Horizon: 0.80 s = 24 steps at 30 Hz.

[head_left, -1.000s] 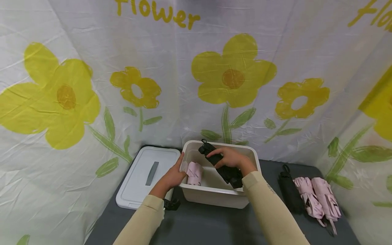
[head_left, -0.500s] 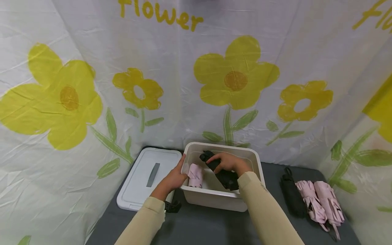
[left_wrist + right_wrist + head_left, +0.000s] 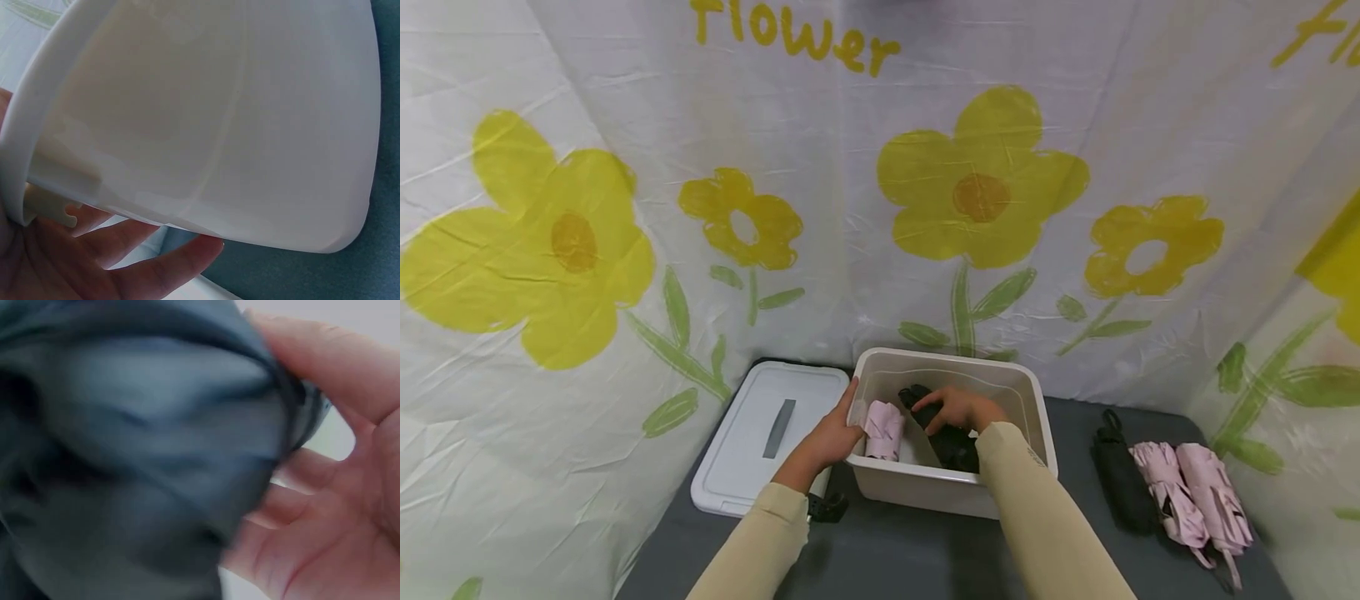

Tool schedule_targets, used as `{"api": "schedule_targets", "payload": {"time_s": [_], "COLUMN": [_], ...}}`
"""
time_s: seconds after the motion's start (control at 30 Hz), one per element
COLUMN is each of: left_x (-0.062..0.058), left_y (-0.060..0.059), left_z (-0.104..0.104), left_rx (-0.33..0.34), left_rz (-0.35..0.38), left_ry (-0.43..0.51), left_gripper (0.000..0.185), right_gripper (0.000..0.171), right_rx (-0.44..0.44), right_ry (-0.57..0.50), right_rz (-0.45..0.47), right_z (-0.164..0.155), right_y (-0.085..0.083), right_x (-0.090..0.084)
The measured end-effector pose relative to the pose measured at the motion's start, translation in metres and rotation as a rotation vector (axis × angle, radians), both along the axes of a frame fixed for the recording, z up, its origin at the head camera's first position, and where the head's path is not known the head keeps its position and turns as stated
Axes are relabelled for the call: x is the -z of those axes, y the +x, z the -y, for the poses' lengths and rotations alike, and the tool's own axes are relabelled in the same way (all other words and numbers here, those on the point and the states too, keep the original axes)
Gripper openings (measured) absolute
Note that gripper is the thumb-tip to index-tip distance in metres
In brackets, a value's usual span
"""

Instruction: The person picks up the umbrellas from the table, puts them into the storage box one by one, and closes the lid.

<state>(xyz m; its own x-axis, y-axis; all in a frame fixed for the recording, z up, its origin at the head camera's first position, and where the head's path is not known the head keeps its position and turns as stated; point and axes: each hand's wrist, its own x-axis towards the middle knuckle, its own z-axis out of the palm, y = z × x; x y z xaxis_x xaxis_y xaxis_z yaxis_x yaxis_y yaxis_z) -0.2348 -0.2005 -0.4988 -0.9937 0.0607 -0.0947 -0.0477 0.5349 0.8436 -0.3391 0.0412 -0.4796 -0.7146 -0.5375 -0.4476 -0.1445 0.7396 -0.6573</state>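
Moved: black folded umbrella (image 3: 946,433) sits lower in the white bin (image 3: 1037,398) than a second ago.
Right hand (image 3: 958,408): fingers wrapped round it.
Left hand (image 3: 829,435): gripping the bin's left rim, beside the pink folded umbrella (image 3: 883,428).

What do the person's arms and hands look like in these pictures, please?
Both arms wear long, close-fitting beige sleeves that end at the wrists. The right sleeve carries a small dark marking near its cuff, too small to read. A black strapped device hangs under the left wrist. The left hand and right hand are bare, with no gloves or rings visible.
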Motion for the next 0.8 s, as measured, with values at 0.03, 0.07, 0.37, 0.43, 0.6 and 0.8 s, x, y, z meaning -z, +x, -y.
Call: {"api": "schedule_targets", "payload": {"time_s": [0.03, 0.07, 0.37, 0.43, 0.6, 0.8], "left_x": [0.000, 0.000, -0.002, -0.003, -0.001, -0.001], "left_y": [0.000, -0.001, -0.004, -0.003, -0.003, -0.001], "left_z": [-0.001, -0.002, -0.011, -0.012, -0.009, -0.002], "left_rx": [0.004, 0.007, 0.020, 0.022, 0.023, -0.002], "left_rz": [-0.002, -0.005, 0.003, 0.005, 0.009, 0.025], "left_ry": [-0.003, -0.005, -0.009, -0.013, -0.017, -0.009], "left_gripper": [0.088, 0.088, 0.087, 0.087, 0.087, 0.087], "right_gripper": [0.052, 0.051, 0.057, 0.054, 0.049, 0.046], "right_rx": [0.002, 0.007, 0.122, 0.144, 0.140, 0.097], "right_ry": [0.005, 0.006, -0.084, -0.127, -0.164, -0.173], "right_rz": [0.014, 0.031, 0.186, 0.203, 0.201, 0.169], "right_z": [-0.001, -0.002, -0.011, -0.013, -0.014, -0.010], "right_y": [0.001, 0.002, 0.004, 0.005, 0.006, 0.009], "right_x": [0.000, 0.000, -0.002, -0.005, -0.017, -0.029]}}
